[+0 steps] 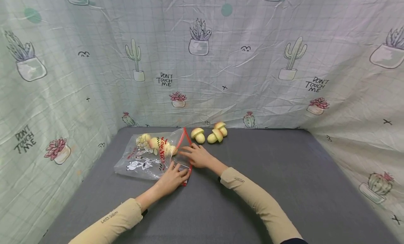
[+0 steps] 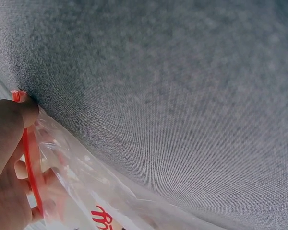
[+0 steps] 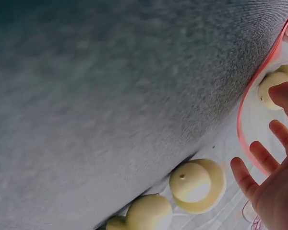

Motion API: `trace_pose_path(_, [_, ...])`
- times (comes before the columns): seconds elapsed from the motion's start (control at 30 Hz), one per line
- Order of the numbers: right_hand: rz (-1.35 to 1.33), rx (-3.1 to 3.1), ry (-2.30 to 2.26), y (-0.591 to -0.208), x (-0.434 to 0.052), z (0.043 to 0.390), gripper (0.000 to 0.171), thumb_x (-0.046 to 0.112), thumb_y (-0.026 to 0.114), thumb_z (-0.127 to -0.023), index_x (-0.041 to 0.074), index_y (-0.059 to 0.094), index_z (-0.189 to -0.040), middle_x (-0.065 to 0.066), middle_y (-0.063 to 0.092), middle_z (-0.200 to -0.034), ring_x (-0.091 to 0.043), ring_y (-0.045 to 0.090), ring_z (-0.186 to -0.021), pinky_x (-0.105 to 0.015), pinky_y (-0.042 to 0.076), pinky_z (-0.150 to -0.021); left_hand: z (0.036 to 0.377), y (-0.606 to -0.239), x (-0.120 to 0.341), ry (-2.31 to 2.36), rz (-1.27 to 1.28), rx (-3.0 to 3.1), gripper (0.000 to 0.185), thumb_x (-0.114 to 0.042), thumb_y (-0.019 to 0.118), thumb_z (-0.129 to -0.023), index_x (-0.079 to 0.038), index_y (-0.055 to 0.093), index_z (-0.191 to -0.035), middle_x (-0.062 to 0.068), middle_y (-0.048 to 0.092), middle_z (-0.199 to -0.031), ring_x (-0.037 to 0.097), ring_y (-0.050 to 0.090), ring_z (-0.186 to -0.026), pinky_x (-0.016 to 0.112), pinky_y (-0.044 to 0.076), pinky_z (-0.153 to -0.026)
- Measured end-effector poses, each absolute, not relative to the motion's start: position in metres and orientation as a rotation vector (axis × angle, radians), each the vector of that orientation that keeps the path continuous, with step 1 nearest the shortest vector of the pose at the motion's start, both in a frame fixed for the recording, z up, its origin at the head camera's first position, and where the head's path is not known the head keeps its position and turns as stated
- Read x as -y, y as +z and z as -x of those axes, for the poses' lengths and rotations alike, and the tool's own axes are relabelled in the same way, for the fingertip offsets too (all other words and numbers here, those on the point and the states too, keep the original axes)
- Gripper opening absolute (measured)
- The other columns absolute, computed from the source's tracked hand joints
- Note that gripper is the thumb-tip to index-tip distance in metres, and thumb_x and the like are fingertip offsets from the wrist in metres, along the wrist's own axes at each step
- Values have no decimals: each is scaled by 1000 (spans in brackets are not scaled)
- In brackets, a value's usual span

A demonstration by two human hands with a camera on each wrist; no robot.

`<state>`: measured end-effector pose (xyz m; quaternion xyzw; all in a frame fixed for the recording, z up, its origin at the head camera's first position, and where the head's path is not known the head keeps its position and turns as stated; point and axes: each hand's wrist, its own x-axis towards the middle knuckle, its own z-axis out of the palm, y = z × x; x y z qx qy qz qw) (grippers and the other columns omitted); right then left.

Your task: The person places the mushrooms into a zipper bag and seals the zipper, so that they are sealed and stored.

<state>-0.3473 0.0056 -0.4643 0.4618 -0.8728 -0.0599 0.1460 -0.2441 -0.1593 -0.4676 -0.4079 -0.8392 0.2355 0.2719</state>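
A clear zip bag (image 1: 146, 163) with a red zip edge and red lettering lies on its side, several yellow toy mushrooms (image 1: 154, 143) inside it. My left hand (image 1: 172, 179) grips the near end of its mouth; in the left wrist view the thumb (image 2: 29, 112) lies over the red zip edge (image 2: 32, 177). At the opening is my right hand (image 1: 199, 156), fingers spread and holding nothing. The right wrist view shows those fingers (image 3: 264, 155) by the red rim, with a mushroom (image 3: 273, 88) inside the bag beyond the thumb.
Beyond my right hand, a mushroom (image 1: 197, 135) stands near the bag mouth, with two more mushrooms (image 1: 215, 136) close together to its right. Everything lies on a dark grey table (image 1: 268, 159). A cactus-print cloth (image 1: 221, 72) rises at the back and sides.
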Motion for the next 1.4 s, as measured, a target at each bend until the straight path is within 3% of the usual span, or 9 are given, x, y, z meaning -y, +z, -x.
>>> trace_pose_path(0.33, [-1325, 2505, -66, -460, -19, 343, 50, 23, 53, -87, 24, 39, -135, 3, 41, -137, -18, 44, -111, -36, 45, -78, 246, -472, 160, 632, 1096, 2262, 32, -30, 56, -77, -25, 63, -108, -7, 60, -105, 23, 52, -90, 44, 38, -77])
trace_pose_path(0.9, [-1200, 2460, 195, -460, -51, 352, 43, 11, 56, -84, 14, 49, -126, -3, 54, -121, -21, 50, -108, -39, 44, -82, 244, -467, 159, 600, 1112, 2225, 33, -22, 45, -78, -24, 63, -105, -7, 60, -102, 23, 52, -87, 41, 37, -74])
trace_pose_path(1.13, [-1103, 2469, 183, -458, -65, 360, 40, 12, 56, -84, 13, 51, -123, -4, 56, -117, -20, 53, -99, -35, 44, -77, 245, -467, 159, 595, 1107, 2217, 32, -25, 45, -78, -24, 64, -104, -6, 60, -100, 24, 52, -86, 41, 37, -73])
trace_pose_path(1.4, [-1002, 2532, 211, -458, -78, 368, 38, 11, 56, -83, 9, 52, -120, -8, 56, -114, -25, 51, -104, -41, 43, -84, 245, -469, 160, 598, 1109, 2202, 31, -31, 47, -76, -24, 64, -102, -6, 59, -98, 23, 51, -82, 40, 36, -72])
